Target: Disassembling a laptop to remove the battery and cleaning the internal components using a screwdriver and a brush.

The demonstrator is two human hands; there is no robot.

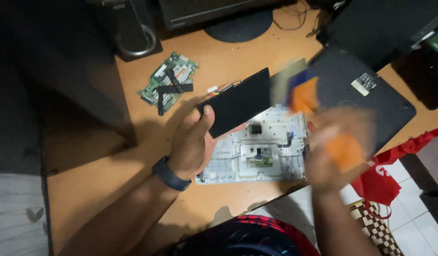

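Observation:
My left hand [193, 140] grips a flat black rectangular battery pack [238, 102] by its lower left corner and holds it tilted above the desk. Thin coloured wires stick out at the pack's top edge. My right hand [335, 147] is motion-blurred and holds an orange-handled brush [304, 92] whose bristles smear across the pack's right end. Under both hands lies an opened white laptop shell [271, 151] with its inner frame showing. A dark band sits on my left wrist.
A green circuit board [169, 81] with black strips lies at the back left of the wooden desk [133, 156]. A black laptop cover [366, 102] rests at the right. A monitor base [240, 23] and a dark speaker [133, 28] stand behind. A red bag [385, 178] hangs off the right edge.

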